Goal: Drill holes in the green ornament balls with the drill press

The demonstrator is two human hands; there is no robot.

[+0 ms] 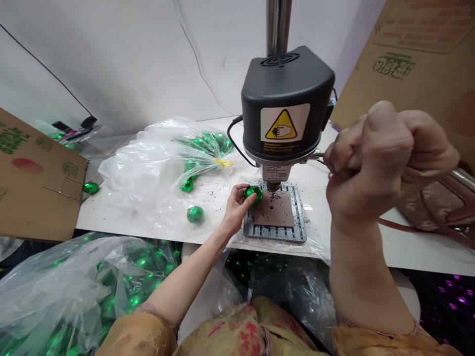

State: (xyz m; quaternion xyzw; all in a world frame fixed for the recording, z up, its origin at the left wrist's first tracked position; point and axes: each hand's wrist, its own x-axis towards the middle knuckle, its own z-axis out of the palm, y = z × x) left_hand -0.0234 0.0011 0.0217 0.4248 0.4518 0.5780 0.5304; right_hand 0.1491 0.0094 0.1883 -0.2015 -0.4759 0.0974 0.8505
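Green shiny ball (254, 195) sits pinched, apparently, between thumb and fingertips of the left hand (239, 205).

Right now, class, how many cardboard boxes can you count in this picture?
2. The left box is at the far left; the right box is behind the raised right hand. Others may be hidden.

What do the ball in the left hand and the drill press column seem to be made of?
The green ball in the left hand looks like shiny metallic-coated plastic, perhaps glass, given its mirror-like facets. The column seems polished steel, judging by its streaked silvery reflections.
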